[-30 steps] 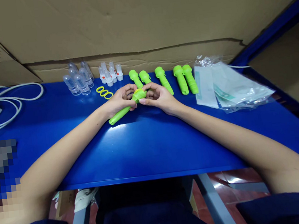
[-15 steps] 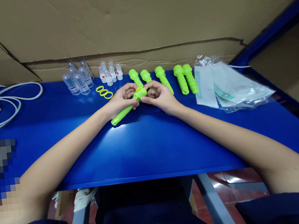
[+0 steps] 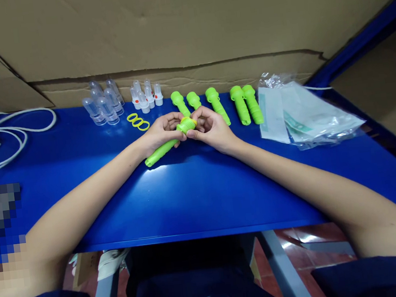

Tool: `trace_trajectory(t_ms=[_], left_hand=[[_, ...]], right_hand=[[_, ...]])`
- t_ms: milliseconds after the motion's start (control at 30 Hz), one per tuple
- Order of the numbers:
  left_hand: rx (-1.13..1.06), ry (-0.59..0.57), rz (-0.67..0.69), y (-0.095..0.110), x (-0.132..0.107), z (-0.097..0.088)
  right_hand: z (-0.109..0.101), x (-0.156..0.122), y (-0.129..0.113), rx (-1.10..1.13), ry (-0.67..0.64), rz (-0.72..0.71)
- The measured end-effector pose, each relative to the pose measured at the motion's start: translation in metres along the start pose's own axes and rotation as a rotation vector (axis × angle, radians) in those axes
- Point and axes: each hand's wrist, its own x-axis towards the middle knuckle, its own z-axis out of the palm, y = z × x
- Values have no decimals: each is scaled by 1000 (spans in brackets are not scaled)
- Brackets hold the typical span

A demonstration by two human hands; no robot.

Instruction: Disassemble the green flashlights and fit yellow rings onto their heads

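My left hand (image 3: 163, 132) is closed around a lime-green, flashlight-shaped plastic tube (image 3: 163, 153), tilted with its narrow end down to the left. Its wider threaded head (image 3: 186, 126) shows between my hands. At the top edge of that head sits a yellow ring (image 3: 189, 119), pinched by the fingers of my right hand (image 3: 213, 128); my thumb rests against the threads. How far around the head the ring goes is partly hidden by my fingers. On the blue table left of my hands lie several more yellow rings (image 3: 138, 122), overlapping in a short row.
Clear ribbed plastic caps (image 3: 109, 112) and small white-based pieces with clear tops (image 3: 143, 103) stand at the back left. Several green tubes (image 3: 239, 105) lie behind my hands. Plastic bags (image 3: 317, 113) lie right; a white cable (image 3: 24, 132) loops left. Cardboard (image 3: 177, 27) walls the back.
The yellow ring now sits nearer the head's right edge, with more of the threads showing. The tube's narrow end has shifted slightly left, and both hands keep their hold.
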Motion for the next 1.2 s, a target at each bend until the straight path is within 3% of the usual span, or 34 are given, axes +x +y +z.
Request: trace_trajectory(t_ms=[133,400,767,1200], left_hand=[[20,-33,0,1,0,-1],[-10,1,36,0,1,0],[55,-35,-57,3,-2,0],[47,40,17,6,-5,9]], right_hand=[[3,-1,-5,5,-30,-36],[6,-1,-5,-34,40,-58],[5,-1,-3,-50,-40,0],[11,-7,-11,-133,65,-180]])
